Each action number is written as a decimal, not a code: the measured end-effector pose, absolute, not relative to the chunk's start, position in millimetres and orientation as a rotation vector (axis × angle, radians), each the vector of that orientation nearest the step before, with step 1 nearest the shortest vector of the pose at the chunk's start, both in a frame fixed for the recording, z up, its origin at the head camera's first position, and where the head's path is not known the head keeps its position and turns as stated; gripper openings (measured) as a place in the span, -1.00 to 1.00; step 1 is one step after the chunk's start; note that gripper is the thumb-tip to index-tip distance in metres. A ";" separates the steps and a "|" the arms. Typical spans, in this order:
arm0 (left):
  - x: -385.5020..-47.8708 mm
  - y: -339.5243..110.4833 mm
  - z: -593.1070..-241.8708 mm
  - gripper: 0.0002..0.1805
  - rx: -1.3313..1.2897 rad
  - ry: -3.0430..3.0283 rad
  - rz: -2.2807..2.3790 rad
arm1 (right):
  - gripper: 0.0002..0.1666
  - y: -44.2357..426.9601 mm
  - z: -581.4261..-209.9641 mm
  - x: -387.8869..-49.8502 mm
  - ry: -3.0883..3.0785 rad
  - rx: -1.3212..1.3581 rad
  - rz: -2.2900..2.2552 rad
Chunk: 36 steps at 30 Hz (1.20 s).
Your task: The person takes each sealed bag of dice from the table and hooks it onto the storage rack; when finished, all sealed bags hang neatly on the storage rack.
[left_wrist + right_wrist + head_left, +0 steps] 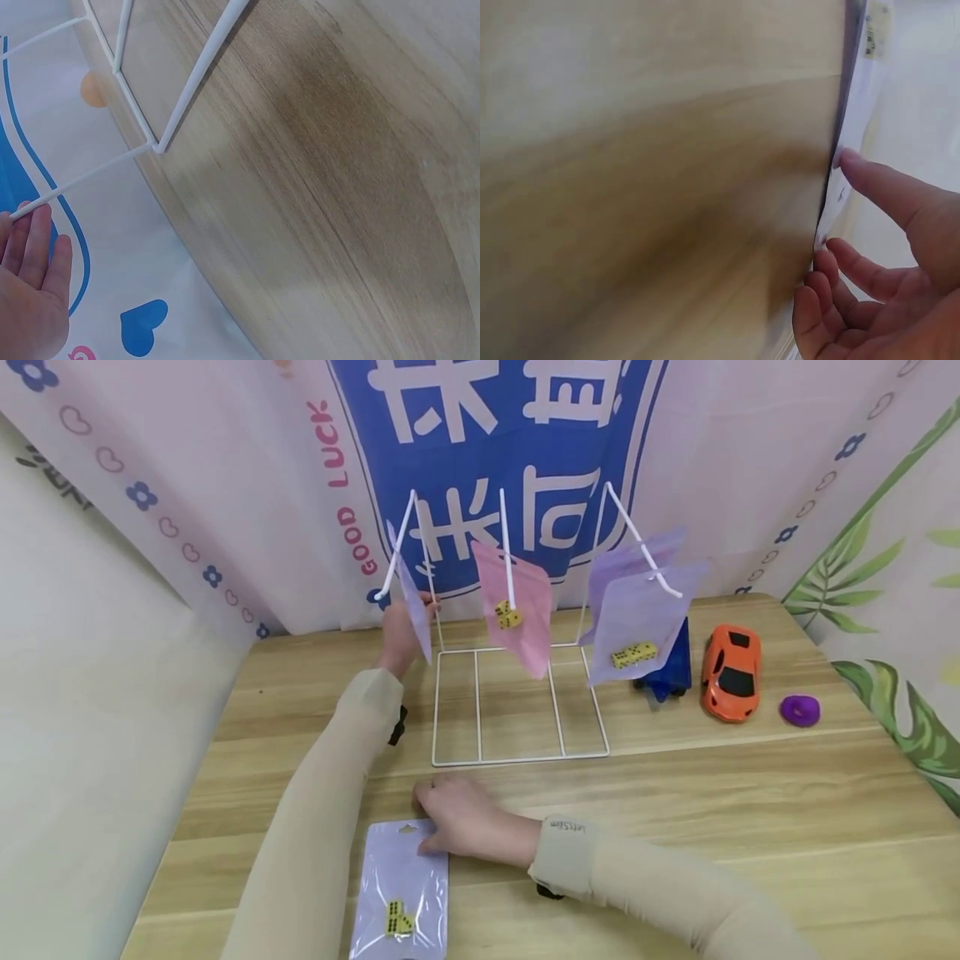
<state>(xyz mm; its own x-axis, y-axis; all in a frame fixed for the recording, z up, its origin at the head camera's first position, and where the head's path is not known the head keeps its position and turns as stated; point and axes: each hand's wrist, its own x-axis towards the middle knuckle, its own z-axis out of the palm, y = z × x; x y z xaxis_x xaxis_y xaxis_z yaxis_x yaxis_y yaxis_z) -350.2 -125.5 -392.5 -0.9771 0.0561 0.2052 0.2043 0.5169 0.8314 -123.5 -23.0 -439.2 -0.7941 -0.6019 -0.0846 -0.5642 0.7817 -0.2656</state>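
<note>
My left hand (401, 631) is at the left rear upright of a white wire rack (521, 762), partly behind a hanging lilac bag (411, 597). In the left wrist view its fingers (36, 247) meet the thin rod and appear to pinch it. Flat on the table lies a clear-fronted lilac bag (401, 868) holding yellow dice (399, 918). Over its top right corner is my right hand (468, 818). The thumb (862, 171) touches the bag, and the loosely bent fingers are by its top edge, apart from the thumb.
From the rack's arms hang a pink bag (521, 643) and two more lilac bags (622, 610), some showing yellow dice. Right of the rack stand a blue toy vehicle (675, 668), an orange toy car (732, 672) and a small purple object (800, 711). A printed curtain (262, 485) hangs behind.
</note>
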 end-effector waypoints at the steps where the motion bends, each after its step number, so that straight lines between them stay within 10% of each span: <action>1: -350.9 -126.0 -393.2 -0.75 -0.205 -2.603 -1.492 | -0.47 -23.6 -438.2 -123.7 2.793 -0.917 -0.349; 23: -351.8 -128.1 -393.6 -0.72 -0.169 -2.548 -1.598 | -0.77 -3.9 -441.3 -124.3 2.396 -0.749 -1.141; 36: -352.2 -125.6 -393.3 -0.76 -0.296 -2.571 -1.352 | -0.78 96.9 -346.6 -117.3 2.375 -0.555 -1.718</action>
<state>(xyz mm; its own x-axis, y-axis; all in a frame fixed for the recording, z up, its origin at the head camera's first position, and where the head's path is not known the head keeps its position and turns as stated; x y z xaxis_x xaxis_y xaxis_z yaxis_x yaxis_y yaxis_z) -352.2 -125.6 -393.3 -0.9553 0.0743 0.2862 0.2779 0.5563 0.7831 -117.3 96.9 -346.6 -0.9188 -0.3850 0.0873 -0.2034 0.2719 -0.9406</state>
